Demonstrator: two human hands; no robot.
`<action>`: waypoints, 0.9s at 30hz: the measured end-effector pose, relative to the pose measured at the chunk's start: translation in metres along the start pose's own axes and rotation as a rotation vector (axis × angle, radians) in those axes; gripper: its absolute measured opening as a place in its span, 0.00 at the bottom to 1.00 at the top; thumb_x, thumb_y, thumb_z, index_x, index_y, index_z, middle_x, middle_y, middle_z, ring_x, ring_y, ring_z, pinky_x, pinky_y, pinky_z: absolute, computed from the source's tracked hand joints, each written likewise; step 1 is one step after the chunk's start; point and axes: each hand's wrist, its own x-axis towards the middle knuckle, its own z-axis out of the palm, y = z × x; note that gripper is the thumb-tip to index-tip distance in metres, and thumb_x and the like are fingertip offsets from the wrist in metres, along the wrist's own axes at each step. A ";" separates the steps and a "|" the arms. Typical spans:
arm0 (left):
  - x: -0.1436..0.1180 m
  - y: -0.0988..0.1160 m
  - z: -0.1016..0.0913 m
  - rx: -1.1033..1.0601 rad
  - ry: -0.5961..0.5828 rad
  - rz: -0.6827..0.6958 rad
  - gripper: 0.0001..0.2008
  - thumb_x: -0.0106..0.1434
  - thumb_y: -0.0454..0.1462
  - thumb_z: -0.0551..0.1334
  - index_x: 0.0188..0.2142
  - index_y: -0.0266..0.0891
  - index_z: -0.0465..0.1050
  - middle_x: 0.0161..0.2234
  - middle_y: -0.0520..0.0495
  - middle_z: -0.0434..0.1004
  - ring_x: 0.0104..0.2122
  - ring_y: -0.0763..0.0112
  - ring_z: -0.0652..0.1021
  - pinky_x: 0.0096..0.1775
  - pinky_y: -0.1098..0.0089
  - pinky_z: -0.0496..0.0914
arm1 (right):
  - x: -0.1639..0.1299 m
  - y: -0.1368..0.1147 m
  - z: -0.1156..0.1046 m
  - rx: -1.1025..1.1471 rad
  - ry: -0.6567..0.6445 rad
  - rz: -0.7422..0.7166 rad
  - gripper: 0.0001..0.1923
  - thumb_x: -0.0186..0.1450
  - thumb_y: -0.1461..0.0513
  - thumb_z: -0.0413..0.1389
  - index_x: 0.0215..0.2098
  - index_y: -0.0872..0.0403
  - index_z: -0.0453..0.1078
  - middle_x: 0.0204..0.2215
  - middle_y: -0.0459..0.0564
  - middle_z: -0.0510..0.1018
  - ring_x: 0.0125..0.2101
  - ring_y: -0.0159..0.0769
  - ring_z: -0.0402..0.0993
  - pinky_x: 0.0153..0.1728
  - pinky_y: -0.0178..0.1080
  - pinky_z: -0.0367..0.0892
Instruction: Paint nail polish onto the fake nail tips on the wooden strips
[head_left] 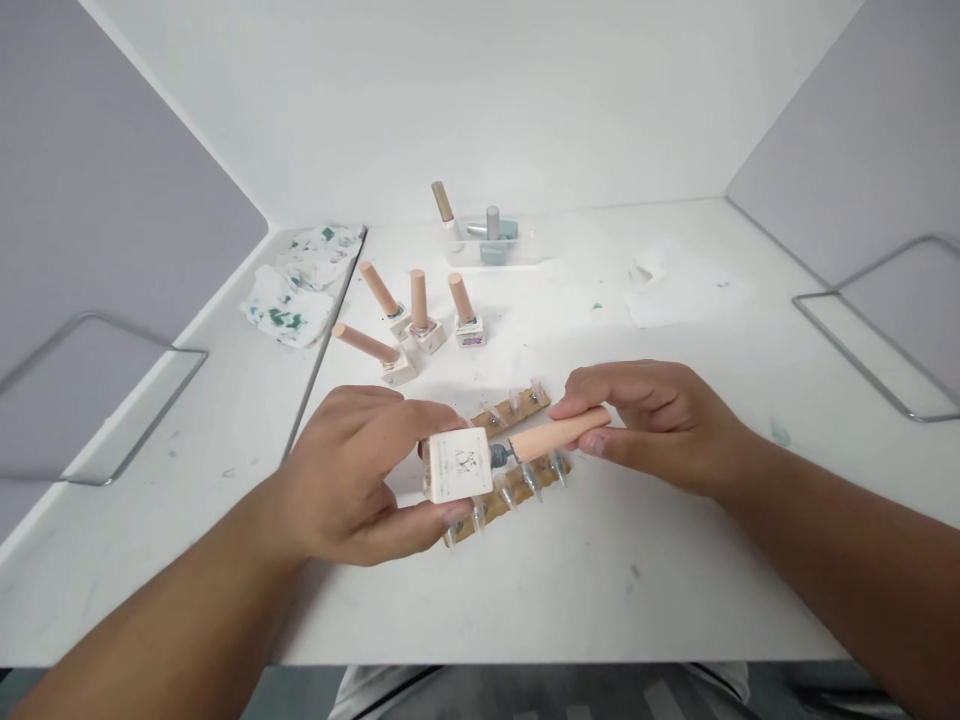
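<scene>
Both hands worked over the desk [675,560]: left hand [352,480] fingers clasped the bottle [457,465], right hand [652,420] fingers pinched its cap [559,433], brush neck partly out. Risk judged: tilted bottle could drip onto the nail strip [517,470] beneath.

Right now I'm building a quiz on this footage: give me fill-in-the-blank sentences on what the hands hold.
The left hand holds a square white ____.
The right hand grips its wooden ____.
Under both hands lies a strip of clear nail ____.
Behind it stand ____ wooden-capped bottles.
Missing: bottle; cap; tips; four
</scene>
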 end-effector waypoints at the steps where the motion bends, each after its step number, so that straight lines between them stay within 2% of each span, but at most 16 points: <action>1: 0.000 0.000 0.000 -0.001 -0.003 -0.001 0.14 0.60 0.40 0.61 0.42 0.35 0.67 0.18 0.55 0.66 0.14 0.76 0.63 0.16 0.72 0.58 | 0.000 0.000 -0.001 0.008 0.005 0.024 0.10 0.62 0.66 0.58 0.42 0.52 0.75 0.34 0.48 0.78 0.31 0.32 0.74 0.30 0.35 0.69; 6: 0.000 -0.001 -0.002 0.017 -0.018 -0.012 0.13 0.59 0.40 0.61 0.42 0.37 0.67 0.17 0.55 0.66 0.14 0.75 0.63 0.17 0.71 0.56 | 0.001 0.003 -0.006 0.015 0.023 0.185 0.10 0.62 0.61 0.60 0.42 0.50 0.76 0.32 0.48 0.78 0.31 0.32 0.73 0.32 0.35 0.70; 11: -0.001 -0.003 -0.006 0.002 -0.050 -0.021 0.11 0.58 0.39 0.62 0.40 0.38 0.68 0.17 0.56 0.64 0.14 0.76 0.63 0.17 0.71 0.55 | 0.002 0.004 -0.009 -0.034 0.045 0.243 0.10 0.61 0.57 0.60 0.39 0.51 0.77 0.27 0.47 0.77 0.27 0.30 0.71 0.28 0.34 0.68; 15: -0.003 -0.006 -0.008 -0.017 -0.085 -0.027 0.12 0.57 0.39 0.63 0.40 0.38 0.68 0.16 0.58 0.61 0.14 0.76 0.62 0.17 0.70 0.54 | 0.004 -0.002 -0.007 -0.165 0.008 0.161 0.08 0.63 0.59 0.57 0.36 0.52 0.76 0.24 0.45 0.73 0.24 0.28 0.67 0.24 0.32 0.64; 20: -0.002 -0.004 -0.007 0.025 -0.105 -0.033 0.10 0.58 0.39 0.62 0.38 0.38 0.67 0.16 0.57 0.63 0.13 0.76 0.62 0.17 0.70 0.54 | 0.006 -0.008 -0.002 -0.327 -0.018 0.073 0.08 0.64 0.61 0.53 0.31 0.55 0.73 0.19 0.42 0.68 0.20 0.25 0.62 0.21 0.31 0.58; 27: -0.002 -0.002 -0.008 0.044 -0.122 -0.043 0.10 0.58 0.41 0.62 0.38 0.40 0.67 0.16 0.58 0.64 0.13 0.76 0.63 0.17 0.70 0.55 | 0.005 -0.003 0.002 -0.513 -0.072 -0.142 0.07 0.64 0.63 0.53 0.29 0.54 0.70 0.19 0.43 0.70 0.23 0.27 0.64 0.28 0.33 0.62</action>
